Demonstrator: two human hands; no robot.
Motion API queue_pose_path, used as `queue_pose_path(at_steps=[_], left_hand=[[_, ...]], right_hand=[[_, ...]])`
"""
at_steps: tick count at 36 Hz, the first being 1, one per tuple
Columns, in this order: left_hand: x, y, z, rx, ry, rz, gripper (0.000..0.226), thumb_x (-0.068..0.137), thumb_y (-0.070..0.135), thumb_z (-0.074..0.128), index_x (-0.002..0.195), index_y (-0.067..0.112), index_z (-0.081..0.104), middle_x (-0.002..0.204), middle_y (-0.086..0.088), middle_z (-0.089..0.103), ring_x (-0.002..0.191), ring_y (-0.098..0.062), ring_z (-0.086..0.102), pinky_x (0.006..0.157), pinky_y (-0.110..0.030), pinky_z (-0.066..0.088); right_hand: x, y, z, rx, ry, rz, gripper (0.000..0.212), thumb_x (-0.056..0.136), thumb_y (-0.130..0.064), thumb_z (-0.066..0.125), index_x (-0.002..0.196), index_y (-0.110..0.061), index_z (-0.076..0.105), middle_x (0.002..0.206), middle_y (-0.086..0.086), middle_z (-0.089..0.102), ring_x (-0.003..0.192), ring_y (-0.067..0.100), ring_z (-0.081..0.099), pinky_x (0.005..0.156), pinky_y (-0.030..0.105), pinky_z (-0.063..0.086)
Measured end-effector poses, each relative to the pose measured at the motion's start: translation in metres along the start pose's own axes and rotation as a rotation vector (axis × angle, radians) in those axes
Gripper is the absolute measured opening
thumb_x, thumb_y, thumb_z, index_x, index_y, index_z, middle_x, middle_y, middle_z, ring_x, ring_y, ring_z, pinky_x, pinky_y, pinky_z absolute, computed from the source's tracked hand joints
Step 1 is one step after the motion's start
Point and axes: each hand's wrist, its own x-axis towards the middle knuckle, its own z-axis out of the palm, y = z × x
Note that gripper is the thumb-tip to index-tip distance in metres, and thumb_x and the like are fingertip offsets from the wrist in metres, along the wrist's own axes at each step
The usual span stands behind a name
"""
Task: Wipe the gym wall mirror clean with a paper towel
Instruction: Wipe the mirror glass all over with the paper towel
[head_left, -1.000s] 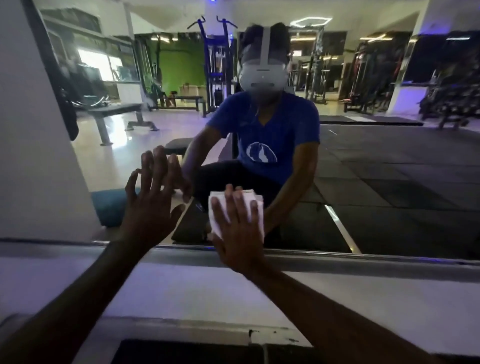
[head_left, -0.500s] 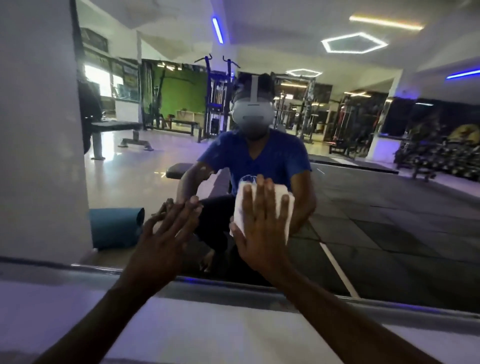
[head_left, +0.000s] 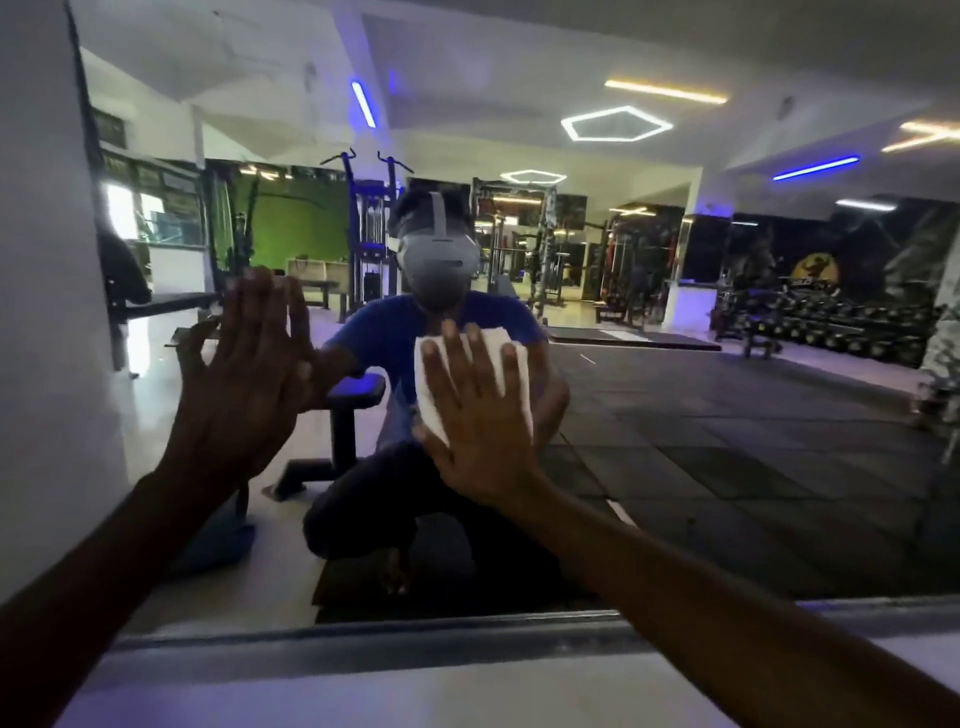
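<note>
At frame centre, the right hand (head_left: 475, 415) is pressing a folded towel (head_left: 470, 379) flat on the mirror (head_left: 727, 415), fingers straight and spread. Centre left, the left hand (head_left: 244, 374) is resting open-palmed on the glass, fingers straight, slightly apart.

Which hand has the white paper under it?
The right hand. It presses the folded white paper towel flat against the mirror. The left hand rests bare on the glass, fingers spread, with nothing under it.
</note>
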Motion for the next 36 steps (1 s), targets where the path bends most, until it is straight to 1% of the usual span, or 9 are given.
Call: queue_pose_path(at_steps=[3, 6, 10, 17, 20, 23, 27, 33, 36], left_hand=[[0.001, -0.011, 0.004, 0.071, -0.045, 0.022, 0.072, 0.11, 0.048, 0.01, 0.166, 0.003, 0.01, 0.174, -0.021, 0.005, 0.161, -0.037, 0.008, 0.126, -0.052, 0.006], [-0.003, -0.012, 0.009, 0.106, -0.042, 0.037, 0.072, 0.111, 0.049, 0.013, 0.166, 0.003, 0.007, 0.174, -0.02, 0.0, 0.162, -0.036, 0.004, 0.124, -0.053, 0.012], [-0.003, -0.009, 0.016, 0.134, -0.022, -0.005, 0.072, 0.111, 0.048, 0.017, 0.166, 0.003, 0.007, 0.174, -0.021, -0.001, 0.162, -0.036, 0.005, 0.124, -0.054, 0.016], [0.005, -0.028, -0.024, -0.04, -0.12, 0.097, 0.067, 0.101, 0.027, 0.039, 0.164, 0.007, 0.028, 0.172, -0.017, 0.02, 0.158, -0.032, 0.027, 0.109, -0.056, 0.041], [0.022, -0.034, -0.063, -0.081, 0.055, 0.132, 0.042, 0.104, 0.018, 0.04, 0.134, -0.002, 0.063, 0.135, -0.026, 0.066, 0.105, -0.043, 0.073, 0.076, -0.059, 0.061], [0.044, -0.037, -0.105, -0.033, 0.225, 0.142, 0.062, 0.114, 0.031, 0.02, 0.108, -0.006, 0.069, 0.093, -0.027, 0.074, 0.064, -0.04, 0.07, 0.055, -0.051, 0.06], [0.049, -0.057, -0.09, 0.064, 0.218, -0.034, 0.045, 0.107, 0.027, 0.032, 0.139, -0.003, 0.043, 0.126, -0.039, 0.064, 0.108, -0.056, 0.068, 0.081, -0.068, 0.055], [0.029, -0.071, -0.04, 0.069, -0.058, -0.066, 0.078, 0.109, 0.054, 0.003, 0.165, 0.002, 0.018, 0.172, -0.024, 0.01, 0.16, -0.039, 0.012, 0.123, -0.062, 0.026], [0.033, -0.071, -0.057, 0.0, -0.036, -0.055, 0.092, 0.107, 0.065, -0.003, 0.16, -0.001, 0.032, 0.168, -0.026, 0.022, 0.156, -0.043, 0.026, 0.119, -0.063, 0.033]], right_hand=[[-0.005, 0.076, -0.007, -0.05, -0.012, -0.087, 0.089, 0.099, -0.055, 0.052, 0.168, -0.015, 0.013, 0.175, 0.017, 0.013, 0.163, 0.034, 0.009, 0.129, 0.065, 0.004], [-0.021, 0.126, -0.016, -0.069, 0.085, 0.275, 0.082, 0.106, -0.055, 0.035, 0.168, -0.005, 0.013, 0.175, 0.022, 0.007, 0.163, 0.04, 0.006, 0.127, 0.067, 0.009], [0.015, 0.047, -0.011, -0.02, 0.231, 0.86, 0.084, 0.106, -0.061, 0.026, 0.169, -0.007, 0.011, 0.176, 0.019, 0.007, 0.163, 0.038, 0.005, 0.127, 0.066, 0.008], [0.06, -0.013, -0.009, -0.05, 0.042, -0.038, 0.086, 0.104, -0.057, 0.044, 0.169, -0.013, 0.01, 0.176, 0.017, 0.004, 0.163, 0.038, 0.006, 0.128, 0.065, 0.001], [0.088, 0.043, -0.033, -0.112, 0.03, -0.247, 0.082, 0.104, -0.056, 0.045, 0.169, -0.016, 0.015, 0.175, 0.015, 0.005, 0.163, 0.034, 0.01, 0.129, 0.063, 0.003], [0.099, 0.092, -0.052, -0.15, 0.079, 0.178, 0.081, 0.107, -0.06, 0.031, 0.17, -0.012, 0.011, 0.176, 0.022, 0.003, 0.163, 0.037, 0.003, 0.129, 0.064, 0.005], [0.088, 0.029, -0.041, -0.062, 0.167, 0.651, 0.084, 0.105, -0.064, 0.017, 0.169, -0.01, 0.009, 0.176, 0.021, 0.004, 0.163, 0.039, 0.005, 0.128, 0.065, 0.007], [0.066, -0.095, -0.008, -0.031, -0.039, -0.153, 0.089, 0.098, -0.059, 0.046, 0.169, -0.016, 0.015, 0.175, 0.016, 0.009, 0.162, 0.034, -0.001, 0.126, 0.062, -0.014], [0.098, -0.057, -0.018, -0.093, -0.071, -0.518, 0.082, 0.101, -0.057, 0.033, 0.17, -0.019, 0.009, 0.177, 0.012, 0.009, 0.163, 0.03, 0.001, 0.127, 0.06, -0.015]])
